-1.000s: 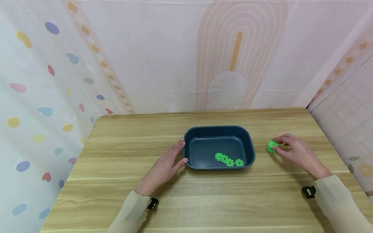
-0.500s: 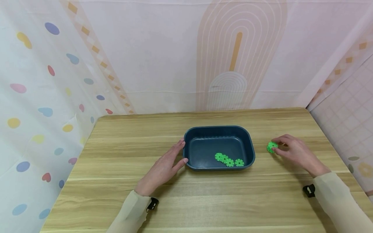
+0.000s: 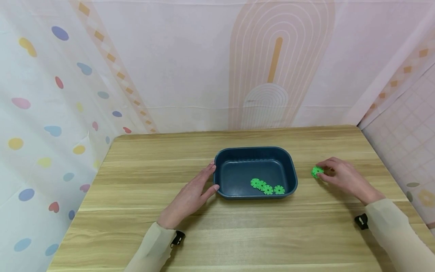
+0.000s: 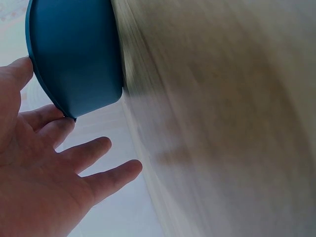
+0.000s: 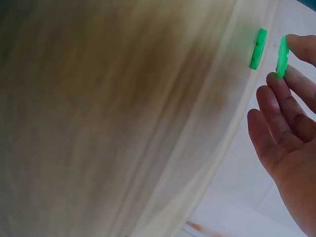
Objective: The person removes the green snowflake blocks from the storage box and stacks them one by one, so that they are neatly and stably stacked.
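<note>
A dark blue rectangular tray [image 3: 238, 172] sits on the wooden table with several green notched snowflake discs [image 3: 268, 189] in it, some overlapping. My left hand [image 3: 188, 196] rests its thumb and fingertips against the tray's left end; in the left wrist view they touch the rim, with two fingers [image 4: 113, 181] spread free. To the tray's right, my right hand [image 3: 344, 179] pinches one green snowflake disc [image 5: 282, 57] by its edges between thumb and finger. Just below it, another green piece [image 5: 258, 49] lies on the table, thicker than the held disc, and a narrow gap shows between them.
The wooden table [image 3: 153, 181] reaches back to a patterned curtain [image 3: 190, 68]. More curtain hangs along the left and right sides. Black straps [image 3: 361, 221] sit at both wrists, by the sleeve cuffs.
My right hand has sunk slightly, and the held disc now covers more of the green piece below it in the head view. The left hand and the tray stay put.
</note>
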Demonstrator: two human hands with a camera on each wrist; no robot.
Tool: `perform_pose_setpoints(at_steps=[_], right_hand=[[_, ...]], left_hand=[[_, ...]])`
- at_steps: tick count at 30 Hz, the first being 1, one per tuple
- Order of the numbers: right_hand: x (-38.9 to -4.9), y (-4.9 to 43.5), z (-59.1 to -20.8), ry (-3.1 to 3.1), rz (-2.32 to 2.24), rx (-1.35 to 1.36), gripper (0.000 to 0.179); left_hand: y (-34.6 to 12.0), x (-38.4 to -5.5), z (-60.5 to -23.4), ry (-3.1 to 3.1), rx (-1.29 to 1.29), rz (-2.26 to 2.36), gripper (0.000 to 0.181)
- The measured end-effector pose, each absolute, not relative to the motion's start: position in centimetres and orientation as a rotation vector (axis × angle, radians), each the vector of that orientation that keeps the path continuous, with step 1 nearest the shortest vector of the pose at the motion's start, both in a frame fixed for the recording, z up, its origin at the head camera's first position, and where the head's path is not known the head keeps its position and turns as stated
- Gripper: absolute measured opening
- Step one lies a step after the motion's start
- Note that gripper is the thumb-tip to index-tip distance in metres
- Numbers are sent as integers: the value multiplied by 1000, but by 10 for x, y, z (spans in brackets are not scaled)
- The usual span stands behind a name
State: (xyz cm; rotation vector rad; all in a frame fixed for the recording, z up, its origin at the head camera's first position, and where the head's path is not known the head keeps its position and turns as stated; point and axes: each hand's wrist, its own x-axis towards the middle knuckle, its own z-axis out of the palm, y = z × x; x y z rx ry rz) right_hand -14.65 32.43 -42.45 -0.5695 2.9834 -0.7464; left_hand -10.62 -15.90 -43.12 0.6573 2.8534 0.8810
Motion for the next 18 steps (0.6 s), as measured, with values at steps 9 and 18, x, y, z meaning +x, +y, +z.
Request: perform_pose_setpoints(at_steps=[9,18], right_hand=[[-150,324,-427,2976,-689,-589,30],[-153,322,-426,2965,-651,-591,28]], left_hand=[[-159,-106,-431,2851,657,874,68],[-159,-106,-431,2845,642,880,68]])
